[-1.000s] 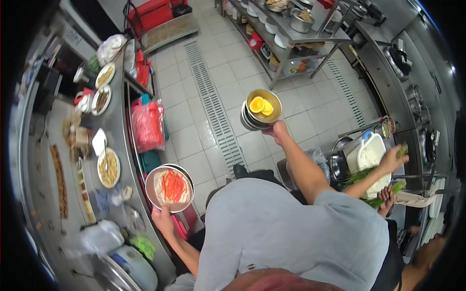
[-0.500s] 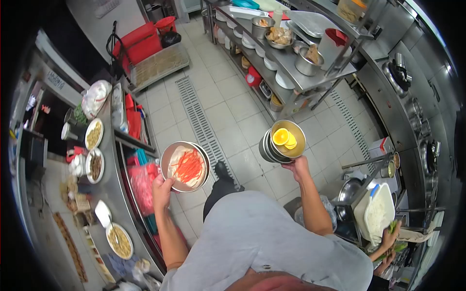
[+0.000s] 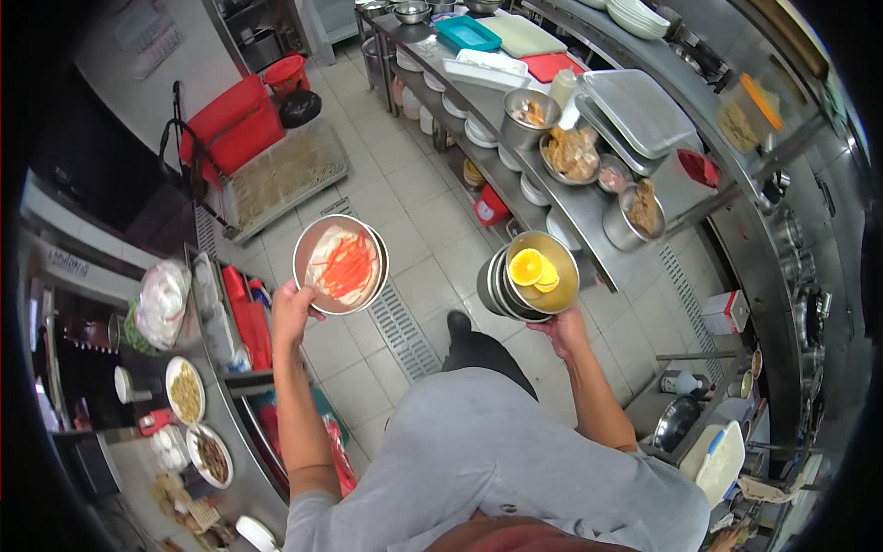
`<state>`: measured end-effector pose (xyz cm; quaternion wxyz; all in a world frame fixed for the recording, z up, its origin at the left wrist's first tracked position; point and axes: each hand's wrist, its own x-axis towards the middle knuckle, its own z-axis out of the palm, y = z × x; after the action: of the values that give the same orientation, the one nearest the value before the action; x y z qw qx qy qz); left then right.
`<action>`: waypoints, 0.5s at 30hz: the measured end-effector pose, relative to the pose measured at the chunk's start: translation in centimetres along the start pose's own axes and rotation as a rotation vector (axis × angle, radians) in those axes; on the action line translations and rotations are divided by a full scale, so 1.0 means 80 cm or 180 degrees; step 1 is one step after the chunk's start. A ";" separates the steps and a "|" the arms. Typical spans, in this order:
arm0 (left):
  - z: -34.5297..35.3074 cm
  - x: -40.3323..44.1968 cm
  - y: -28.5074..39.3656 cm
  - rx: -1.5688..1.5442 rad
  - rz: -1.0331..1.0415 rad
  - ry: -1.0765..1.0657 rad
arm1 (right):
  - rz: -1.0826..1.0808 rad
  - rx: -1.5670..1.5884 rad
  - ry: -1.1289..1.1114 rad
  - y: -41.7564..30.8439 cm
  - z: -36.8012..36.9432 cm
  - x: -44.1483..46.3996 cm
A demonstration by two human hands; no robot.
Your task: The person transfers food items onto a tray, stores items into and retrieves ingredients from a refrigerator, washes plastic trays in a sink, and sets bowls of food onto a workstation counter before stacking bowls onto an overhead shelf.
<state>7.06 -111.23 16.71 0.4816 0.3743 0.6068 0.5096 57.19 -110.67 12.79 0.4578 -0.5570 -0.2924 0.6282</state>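
Left hand point(image 3: 292, 306): clamped on the rim of the bowl point(image 3: 306, 259), red strips point(image 3: 346, 265) inside. Right hand point(image 3: 563, 333): gripping the stack point(image 3: 495, 291) from below, orange slices point(image 3: 528, 267) on top. Both loads over the floor point(image 3: 414, 207). Change: you've advanced; stack's now near the big table's point(image 3: 581, 230) closest corner, side table point(image 3: 250, 489) dropped back. Reads as carrying, nothing set down.

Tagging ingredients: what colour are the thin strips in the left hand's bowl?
The strips are orange-red, best seen in the head view.
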 end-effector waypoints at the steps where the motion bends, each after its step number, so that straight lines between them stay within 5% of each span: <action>1: -0.002 0.040 0.012 0.0045 -0.0004 -0.0001 | -0.0014 0.0059 -0.0030 -0.009 0.023 0.032; 15: -0.022 0.541 0.133 0.0077 -0.0169 0.0072 | 0.0159 0.0226 -0.0658 -0.149 0.319 0.467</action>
<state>-6.13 -68.65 18.39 0.4835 0.3581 0.6280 0.4935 36.96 -68.51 12.41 0.4289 -0.4799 -0.3016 0.7034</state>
